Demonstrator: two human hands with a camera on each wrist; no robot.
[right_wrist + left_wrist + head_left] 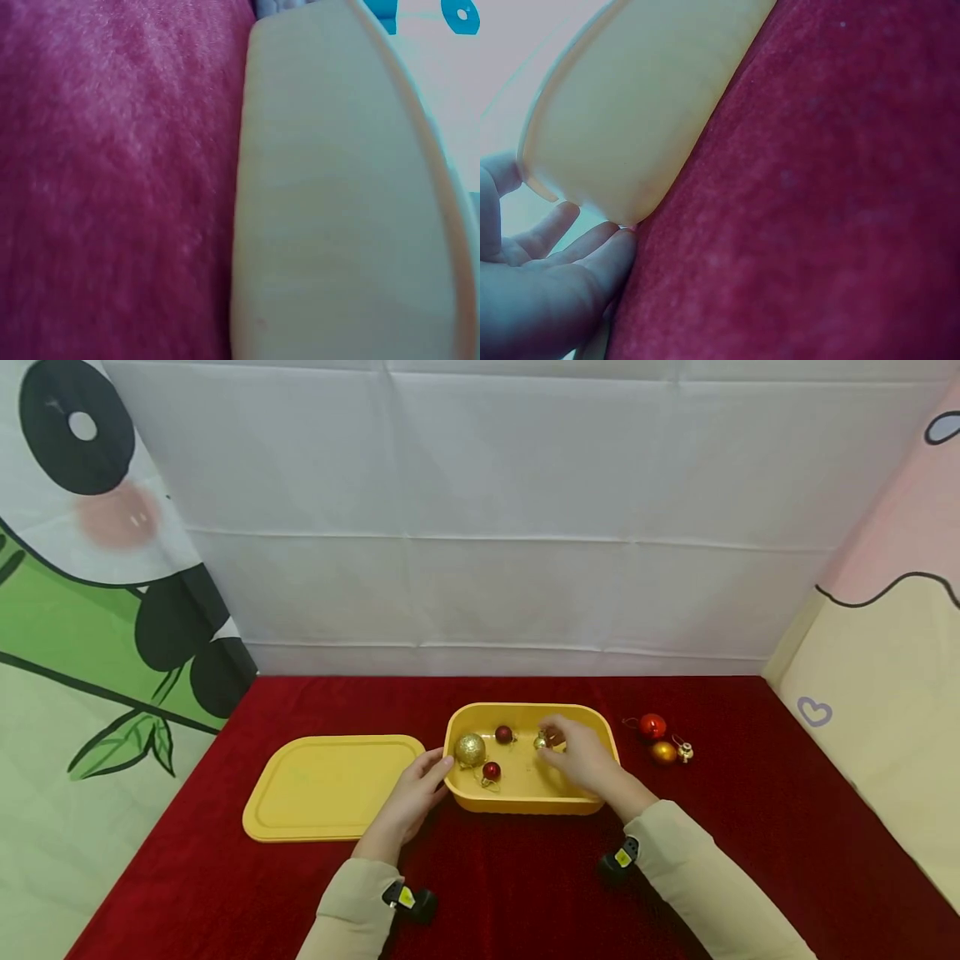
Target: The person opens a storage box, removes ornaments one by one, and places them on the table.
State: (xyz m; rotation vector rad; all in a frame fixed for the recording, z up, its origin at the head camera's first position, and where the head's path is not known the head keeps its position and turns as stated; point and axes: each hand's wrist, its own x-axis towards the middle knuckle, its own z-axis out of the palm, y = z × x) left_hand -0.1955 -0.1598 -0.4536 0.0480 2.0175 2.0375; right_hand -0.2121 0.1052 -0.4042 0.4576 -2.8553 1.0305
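Observation:
A yellow plastic box (525, 807) stands uncovered on the red cloth. My left hand (417, 793) holds its left end, thumb at the rim and fingers against the outer wall, as the left wrist view also shows. My right hand (588, 760) reaches over the front right side into the box, its thumb and fingertips pinching a small gold bauble (540, 741). Inside the box lie a large glittery gold bauble (470, 750), a dark red bauble (504, 734) and a shiny red bauble (491, 771). In the right wrist view the box wall (337, 187) hides the right hand.
The yellow lid (330, 789) lies flat left of the box. To the right are a red bauble (652, 726), an orange-gold bauble (663, 752) and a small gold ornament (685, 752). A white cloth wall (510, 593) rises behind the table.

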